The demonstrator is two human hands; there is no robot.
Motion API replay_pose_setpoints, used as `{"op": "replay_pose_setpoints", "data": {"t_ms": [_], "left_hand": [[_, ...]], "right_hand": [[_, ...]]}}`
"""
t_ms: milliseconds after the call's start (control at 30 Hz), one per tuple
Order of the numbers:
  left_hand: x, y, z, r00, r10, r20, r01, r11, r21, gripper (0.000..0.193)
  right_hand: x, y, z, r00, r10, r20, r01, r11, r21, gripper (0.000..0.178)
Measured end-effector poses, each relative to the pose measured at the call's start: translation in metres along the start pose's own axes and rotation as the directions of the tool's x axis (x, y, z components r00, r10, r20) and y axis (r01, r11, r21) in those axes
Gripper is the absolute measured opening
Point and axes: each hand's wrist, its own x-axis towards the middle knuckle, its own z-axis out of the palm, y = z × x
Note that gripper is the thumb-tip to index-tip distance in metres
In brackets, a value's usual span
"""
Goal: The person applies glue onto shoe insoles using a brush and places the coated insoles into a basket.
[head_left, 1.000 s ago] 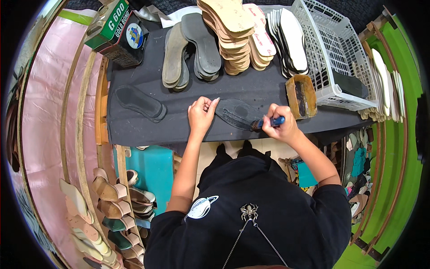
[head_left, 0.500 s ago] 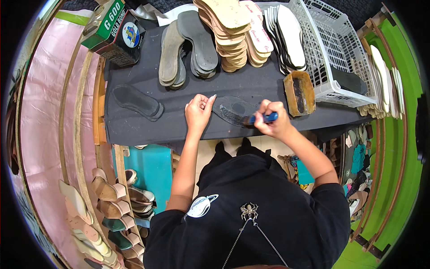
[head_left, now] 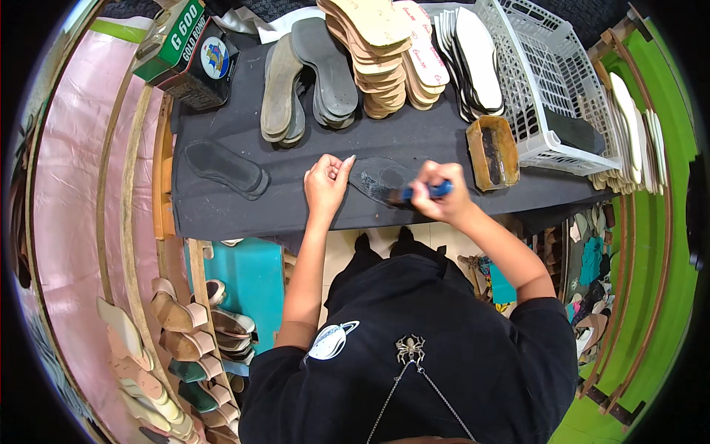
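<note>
A dark insole (head_left: 379,176) lies flat on the black-covered table, its surface patchy with a wet-looking film. At its left end my left hand (head_left: 325,189) is closed, fingers curled and thumb pressed at the insole's edge. My right hand (head_left: 446,198) grips a brush (head_left: 441,189) by its blue handle. The dark bristles touch the insole's near side and are blurred by motion. Part of the insole's right end is hidden behind the right hand and brush.
More dark insoles (head_left: 225,169) lie at left. Behind stand grey insoles (head_left: 325,70), tan insoles (head_left: 381,66) and white-and-black insoles (head_left: 477,63) in stacks. A crusted brown container (head_left: 477,159) sits right, beside a white plastic crate (head_left: 543,140). A green-and-black can (head_left: 196,85) stands far left.
My right hand has drawn the brush a little to the left along the insole. My left hand has stayed in nearly the same place.
</note>
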Motion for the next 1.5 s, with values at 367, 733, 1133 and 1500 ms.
{"op": "replay_pose_setpoints", "data": {"t_ms": [367, 733, 1133, 1500], "left_hand": [[0.001, 0.003, 0.002, 1.000, 0.011, 0.003, -0.011, 0.999, 0.035, 0.032], [-0.001, 0.005, -0.002, 1.000, -0.003, -0.007, 0.004, 0.998, 0.063, 0.032], [0.001, 0.001, 0.002, 1.000, 0.018, 0.001, -0.018, 1.000, 0.026, 0.032], [-0.001, 0.005, -0.001, 0.999, 0.035, -0.010, -0.035, 0.999, 0.020, 0.029]], "right_hand": [[0.036, -0.008, -0.003, 0.991, 0.135, 0.000, -0.132, 0.969, -0.208, 0.029], [0.005, 0.007, -0.017, 0.999, -0.005, -0.048, -0.001, 0.991, -0.133, 0.037], [0.063, 0.003, 0.026, 0.991, 0.127, -0.048, -0.135, 0.958, -0.252, 0.030], [0.012, -0.008, -0.028, 0.996, 0.077, 0.043, -0.068, 0.980, -0.189, 0.032]]}}
